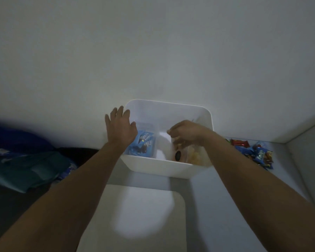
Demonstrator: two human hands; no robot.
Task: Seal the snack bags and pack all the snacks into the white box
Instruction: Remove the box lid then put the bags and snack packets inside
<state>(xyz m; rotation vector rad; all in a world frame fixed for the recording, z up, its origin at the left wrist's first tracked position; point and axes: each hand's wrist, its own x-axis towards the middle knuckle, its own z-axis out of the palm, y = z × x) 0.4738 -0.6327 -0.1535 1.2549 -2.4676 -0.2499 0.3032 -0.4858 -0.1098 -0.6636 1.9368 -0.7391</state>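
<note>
Two hands at the white box (158,169): right hand (186,131) pinches a clear snack bag (193,155) inside; left hand (121,127) spread at its left rim.

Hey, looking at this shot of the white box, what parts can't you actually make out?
Head view only:
- Clear bag under the right hand: contents blurred, its seal hidden by the fingers.
- Blue packets in the white box: partly covered by the left hand.
- Loose snacks at right: labels mostly too small and dim.
- Dark cloth pile at left: too dark to identify.
</note>
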